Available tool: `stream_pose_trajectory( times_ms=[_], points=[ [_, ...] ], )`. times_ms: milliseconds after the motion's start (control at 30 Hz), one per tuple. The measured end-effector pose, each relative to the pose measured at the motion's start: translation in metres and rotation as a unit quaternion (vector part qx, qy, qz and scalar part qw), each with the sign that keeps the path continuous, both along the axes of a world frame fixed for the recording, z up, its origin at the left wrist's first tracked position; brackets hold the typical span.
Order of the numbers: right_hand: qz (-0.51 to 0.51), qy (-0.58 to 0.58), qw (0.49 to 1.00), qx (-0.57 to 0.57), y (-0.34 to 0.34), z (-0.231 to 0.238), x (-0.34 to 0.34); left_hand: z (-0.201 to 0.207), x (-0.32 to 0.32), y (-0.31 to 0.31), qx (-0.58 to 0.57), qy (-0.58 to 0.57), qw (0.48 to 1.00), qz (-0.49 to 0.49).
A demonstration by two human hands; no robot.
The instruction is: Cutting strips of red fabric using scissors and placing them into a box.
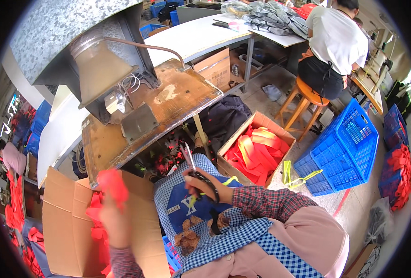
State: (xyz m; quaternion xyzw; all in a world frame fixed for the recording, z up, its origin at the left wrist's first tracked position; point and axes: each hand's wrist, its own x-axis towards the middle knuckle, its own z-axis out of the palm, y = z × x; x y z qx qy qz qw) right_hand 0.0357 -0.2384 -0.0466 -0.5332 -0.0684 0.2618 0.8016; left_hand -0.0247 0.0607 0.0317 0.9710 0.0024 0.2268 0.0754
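My left hand (114, 223), smeared by motion, is closed on a bunched red fabric piece (113, 184). It is over an open cardboard box (63, 224), where more red fabric (95, 214) hangs down inside. In front of my lap, my right hand (206, 186) grips a pair of scissors (189, 160). Their dark handles sit in the fingers and the metal blades point up and away from me. Below that hand lies my blue checked apron (170, 204) with a dark blue panel. I cannot make out the left fingers clearly.
Ahead stands a worn wooden worktable (168, 95) with a metal machine (101, 65) on it. Right of my knees are a cardboard box of red strips (257, 153) and a blue plastic crate (330, 162). A person (337, 32) sits farther off on a wooden stool (311, 90).
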Motion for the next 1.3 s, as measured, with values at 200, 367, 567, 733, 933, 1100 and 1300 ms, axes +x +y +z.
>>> stream_pose_trajectory(
  times_ms=[200,367,567,733,933,1100,1300],
  points=[
    [-0.036,-0.008,0.993,0.109,0.027,0.001,0.007,-0.027,-0.004,-0.120,-0.006,0.175,0.969,-0.176],
    [-0.032,0.011,0.997,0.073,0.013,-0.005,0.007,-0.026,0.004,-0.108,-0.103,0.130,0.943,-0.288],
    [0.053,0.038,0.989,0.133,0.020,0.001,0.012,-0.033,0.022,-0.091,-0.598,0.226,0.759,-0.126],
    [0.042,-0.049,0.997,0.042,0.026,0.007,0.026,-0.029,0.025,-0.079,-0.737,0.274,0.613,-0.082],
    [0.028,-0.058,0.996,-0.056,0.021,0.008,0.022,-0.041,0.030,-0.073,-0.760,0.203,0.611,-0.083],
    [0.061,-0.222,0.949,-0.214,0.010,-0.012,0.015,-0.046,0.030,-0.076,-0.775,0.190,0.599,-0.070],
    [0.090,-0.265,0.930,-0.238,0.001,-0.020,0.009,-0.051,0.026,-0.077,-0.714,0.163,0.675,-0.095]
  ],
)
